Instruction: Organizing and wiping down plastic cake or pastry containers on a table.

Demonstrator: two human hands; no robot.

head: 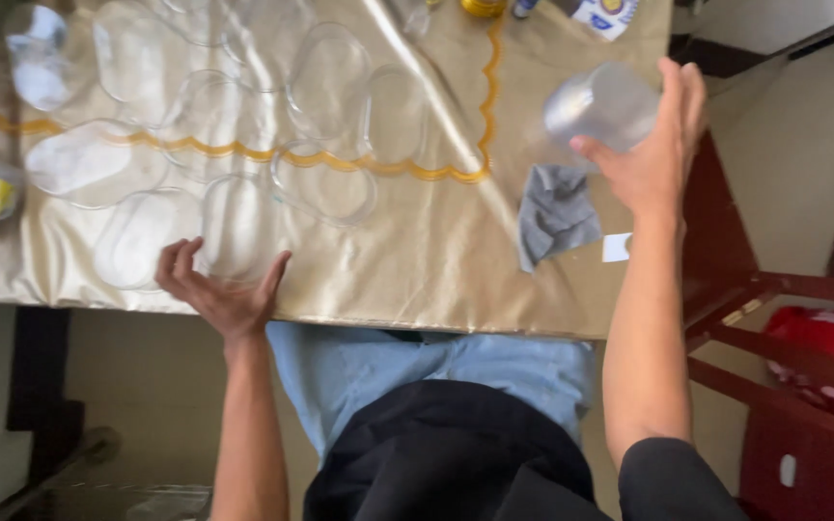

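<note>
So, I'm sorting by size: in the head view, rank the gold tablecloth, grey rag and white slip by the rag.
1. gold tablecloth
2. grey rag
3. white slip
No close calls.

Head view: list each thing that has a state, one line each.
Right hand: raised, gripping a clear container.
Clear container: held off the table, tilted on its side.
Left hand: fingers spread at the table's near edge, on a clear lid.
Clear lids: lying flat, spread over the cloth.
Grey rag: crumpled on the table.
Gold tablecloth: spread, wrinkled.
</note>
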